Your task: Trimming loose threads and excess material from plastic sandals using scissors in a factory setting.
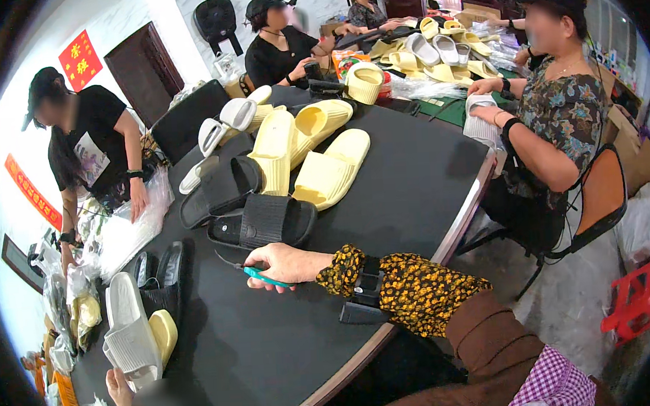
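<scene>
My right hand (288,265) is closed around small teal-handled snips (264,279), whose dark tip points left beside a black slide sandal (266,221). At the lower left, my left hand (119,390) grips the near end of a grey slide sandal (132,330). Part of that hand is hidden by a blur. Against the grey slide lies a pale yellow slide (165,333), with a pair of black slides (167,279) just beyond. Farther up the black table are more black slides and several yellow ones (333,170).
A black table (386,221) spreads before me. Clear plastic bags (130,233) lie along its left edge, by a standing person. Other people sit at the far side; one at the right holds a grey slide (481,123). A red stool (636,301) stands on the floor.
</scene>
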{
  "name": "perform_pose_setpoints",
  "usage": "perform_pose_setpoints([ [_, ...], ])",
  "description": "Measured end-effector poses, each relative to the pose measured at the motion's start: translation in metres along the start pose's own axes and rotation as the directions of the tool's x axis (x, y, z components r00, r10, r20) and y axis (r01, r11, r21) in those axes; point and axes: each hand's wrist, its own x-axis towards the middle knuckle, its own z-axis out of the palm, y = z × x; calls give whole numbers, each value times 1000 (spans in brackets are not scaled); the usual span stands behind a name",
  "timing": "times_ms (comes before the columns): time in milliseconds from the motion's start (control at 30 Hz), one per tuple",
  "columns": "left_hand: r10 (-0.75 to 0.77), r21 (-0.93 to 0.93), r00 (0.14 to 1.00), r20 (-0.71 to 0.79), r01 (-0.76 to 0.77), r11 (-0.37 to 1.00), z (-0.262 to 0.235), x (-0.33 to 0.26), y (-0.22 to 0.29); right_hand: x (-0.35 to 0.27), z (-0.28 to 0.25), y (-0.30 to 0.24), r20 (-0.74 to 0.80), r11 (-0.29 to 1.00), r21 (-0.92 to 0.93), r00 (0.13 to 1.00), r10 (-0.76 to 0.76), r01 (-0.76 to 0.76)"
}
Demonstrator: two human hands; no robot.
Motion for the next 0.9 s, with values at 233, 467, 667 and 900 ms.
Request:
perform_pose_setpoints([
  [233,-89,25,991,104,87,996,9,17,-36,-2,-5,5,4,1000,-21,1000,8,-8],
  [467,-160,60,986,43,158,986,27,9,-19,-1,-6,4,20,999,-30,999,26,-25],
  [667,-136,75,989,50,133,988,42,-8,18,0,-4,2,-4,999,-37,1000,16,-17],
  [900,-171,-184,977,129,193,964,64,-36,67,-5,-2,-7,33,998,-53,999,28,-26],
])
